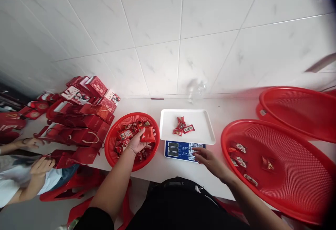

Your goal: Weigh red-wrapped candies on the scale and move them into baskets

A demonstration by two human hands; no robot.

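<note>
My left hand [135,142] is closed on a shiny red wrapped candy packet [148,134], above a round red basket [107,145] filled with small wrapped candies [125,134]. My right hand [206,156] holds nothing; its fingers are apart and slightly bent over the keypad of a blue digital scale [173,155]. Whether a fingertip touches a key I cannot tell. A white tray [202,125] sits on the scale, with several small red-wrapped candies [181,122] lying at its middle.
To the right, a large red basket [296,156] holds a few wrapped sweets, and another red basket [299,107] stands behind it. Red gift boxes [86,118] crowd the left side. There, a person's hand [43,165] grips a red box. A tiled wall [157,69] backs the table.
</note>
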